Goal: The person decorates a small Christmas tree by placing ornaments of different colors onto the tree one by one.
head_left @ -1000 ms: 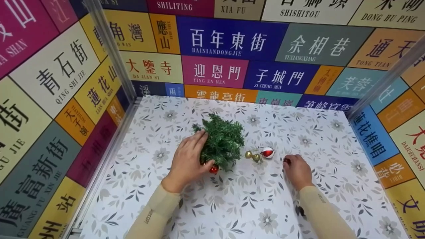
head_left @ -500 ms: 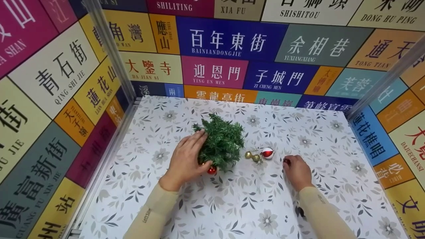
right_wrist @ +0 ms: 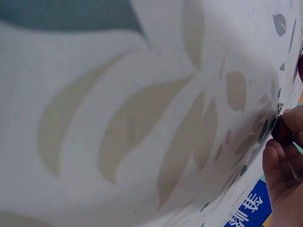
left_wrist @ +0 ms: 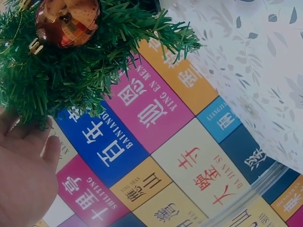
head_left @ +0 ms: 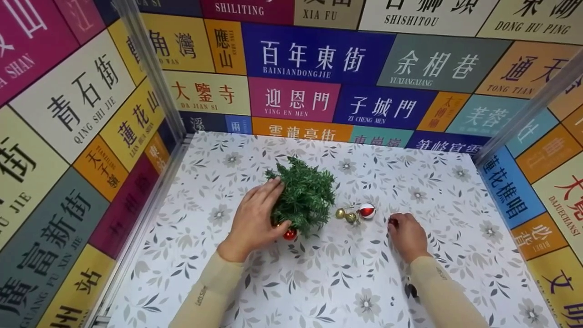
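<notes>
Item: small green artificial Christmas tree (head_left: 304,196), upright at table centre, steadied by left hand (head_left: 253,221), fingers curled round its foliage. Right hand (head_left: 406,235) pinches small dark-red bauble (head_left: 393,222) on floral tablecloth (head_left: 346,282). Step judged: picking up ornament. Next needs lifting it to a branch.

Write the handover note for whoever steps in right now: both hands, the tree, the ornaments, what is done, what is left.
Left hand: holds the small green tree at its side, steadying it upright on the floral table.
Right hand: on the table, pinching a dark red ornament.
Done: one red bauble hangs low on the tree's front.
Left: the pinched ornament, plus two gold balls and a red-and-white bauble lying loose between tree and right hand.
</notes>
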`<state>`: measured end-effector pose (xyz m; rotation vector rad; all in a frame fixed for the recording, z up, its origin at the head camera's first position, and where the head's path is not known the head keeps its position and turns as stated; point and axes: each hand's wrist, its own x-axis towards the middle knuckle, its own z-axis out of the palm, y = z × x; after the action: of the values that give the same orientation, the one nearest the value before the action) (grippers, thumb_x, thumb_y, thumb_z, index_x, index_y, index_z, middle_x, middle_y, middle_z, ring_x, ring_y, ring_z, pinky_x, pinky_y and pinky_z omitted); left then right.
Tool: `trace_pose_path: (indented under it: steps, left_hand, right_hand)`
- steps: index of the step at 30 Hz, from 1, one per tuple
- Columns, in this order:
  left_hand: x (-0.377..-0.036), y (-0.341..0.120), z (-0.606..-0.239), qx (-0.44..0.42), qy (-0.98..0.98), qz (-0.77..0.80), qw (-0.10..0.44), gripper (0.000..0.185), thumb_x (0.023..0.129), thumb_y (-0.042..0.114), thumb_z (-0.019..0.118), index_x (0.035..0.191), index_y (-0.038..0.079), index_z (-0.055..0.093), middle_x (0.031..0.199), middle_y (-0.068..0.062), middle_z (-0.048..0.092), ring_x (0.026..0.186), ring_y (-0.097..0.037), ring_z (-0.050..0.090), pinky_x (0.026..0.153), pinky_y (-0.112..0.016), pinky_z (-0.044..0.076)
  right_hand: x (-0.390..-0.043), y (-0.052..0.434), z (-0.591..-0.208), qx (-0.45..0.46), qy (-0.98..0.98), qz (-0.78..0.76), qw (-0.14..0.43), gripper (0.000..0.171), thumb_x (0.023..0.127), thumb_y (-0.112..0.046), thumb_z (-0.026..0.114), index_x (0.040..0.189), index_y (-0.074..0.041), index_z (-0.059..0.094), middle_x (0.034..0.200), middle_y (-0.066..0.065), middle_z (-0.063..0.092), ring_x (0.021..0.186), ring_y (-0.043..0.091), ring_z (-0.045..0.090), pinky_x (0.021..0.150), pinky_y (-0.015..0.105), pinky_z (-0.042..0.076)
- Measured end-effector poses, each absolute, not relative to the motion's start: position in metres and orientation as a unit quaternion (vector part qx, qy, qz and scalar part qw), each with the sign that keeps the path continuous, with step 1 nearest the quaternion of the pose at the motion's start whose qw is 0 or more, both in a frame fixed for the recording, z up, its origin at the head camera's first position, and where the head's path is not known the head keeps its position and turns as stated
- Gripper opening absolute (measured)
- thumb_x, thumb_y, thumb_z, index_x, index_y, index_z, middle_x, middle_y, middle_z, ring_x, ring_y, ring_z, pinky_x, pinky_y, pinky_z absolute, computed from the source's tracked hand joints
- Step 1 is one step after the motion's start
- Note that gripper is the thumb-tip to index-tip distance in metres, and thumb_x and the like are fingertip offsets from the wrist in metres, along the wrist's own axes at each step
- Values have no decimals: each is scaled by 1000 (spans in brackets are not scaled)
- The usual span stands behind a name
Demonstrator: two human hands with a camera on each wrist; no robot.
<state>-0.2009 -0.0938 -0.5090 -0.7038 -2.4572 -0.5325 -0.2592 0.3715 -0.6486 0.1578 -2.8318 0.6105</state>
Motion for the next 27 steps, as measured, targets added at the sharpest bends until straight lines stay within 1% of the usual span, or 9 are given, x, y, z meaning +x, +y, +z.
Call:
trace_pose_path:
  steps: [6,13,19,21,27]
  left_hand:
    - [-200,-94,-510,-263,-905,-198,267,88,80,49,73,149,4,44,155,-11,39,140,-28,39,114,-45,29]
    - [-201,-93,-512,-262,-905,-193,274,87,81,51,72,148,2,45,156,-12,38,141,-28,37,116,-42,24]
    - [-201,-92,-512,-263,-905,-192,275,86,82,52,71,148,2,45,156,-12,38,142,-28,36,116,-43,24]
    - [-201,-92,-512,-263,-904,-190,277,86,82,52,70,148,2,45,156,-12,38,141,-29,37,115,-44,25]
    - [-201,-92,-511,-259,-906,-192,274,86,83,52,70,149,3,44,157,-11,37,141,-29,37,116,-43,23]
  right_hand:
    - [-260,371,-646,45,-970,214,103,19,92,-13,70,109,-5,68,99,13,59,89,35,60,82,54,47]
    - [-259,371,-637,45,-966,231,108,25,92,-14,69,115,-3,66,101,14,60,90,35,61,82,54,48]
    - [-251,367,-623,51,-962,235,133,27,91,-14,71,116,-4,67,105,13,60,92,33,63,82,52,49]
    - [-248,363,-618,59,-960,235,143,27,91,-13,71,116,-4,67,105,12,61,91,32,64,81,51,49]
    - [-238,348,-601,90,-953,236,166,24,89,-12,73,112,-7,68,105,8,61,90,27,64,79,48,51]
